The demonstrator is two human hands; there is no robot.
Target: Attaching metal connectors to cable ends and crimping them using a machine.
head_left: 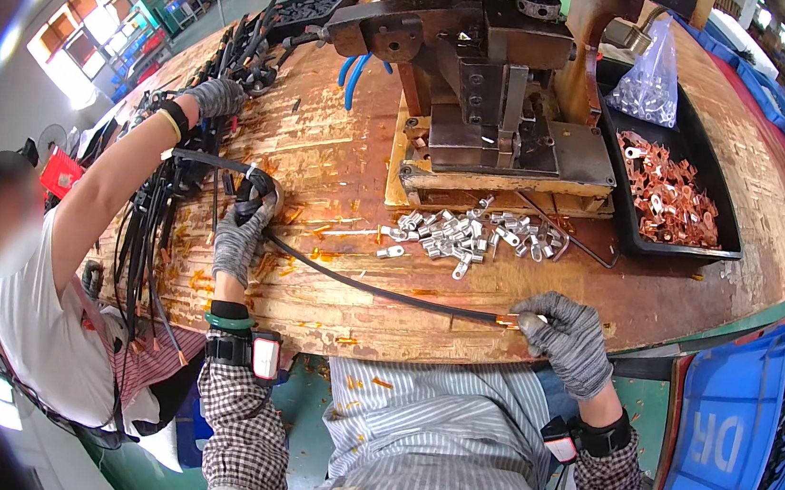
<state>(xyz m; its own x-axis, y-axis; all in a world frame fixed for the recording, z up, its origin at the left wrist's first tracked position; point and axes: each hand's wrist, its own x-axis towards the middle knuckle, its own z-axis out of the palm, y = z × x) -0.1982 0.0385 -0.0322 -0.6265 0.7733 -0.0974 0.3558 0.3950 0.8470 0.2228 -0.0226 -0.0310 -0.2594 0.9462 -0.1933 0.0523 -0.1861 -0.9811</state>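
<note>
A black cable (378, 289) spans the near part of the wooden worktable (316, 332), in front of a bench press (496, 98) and a heap of silver cable lugs (452, 235). The gloved left hand (242, 239) curls around the cable; the gloved right hand (569, 343) pinches it at the exposed copper end (507, 321).

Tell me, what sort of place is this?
Probably a cable-assembly workshop: a heavy metal press stands on a worn wooden bench, with silver cable lugs before it and black cables heaped to the left.
</note>
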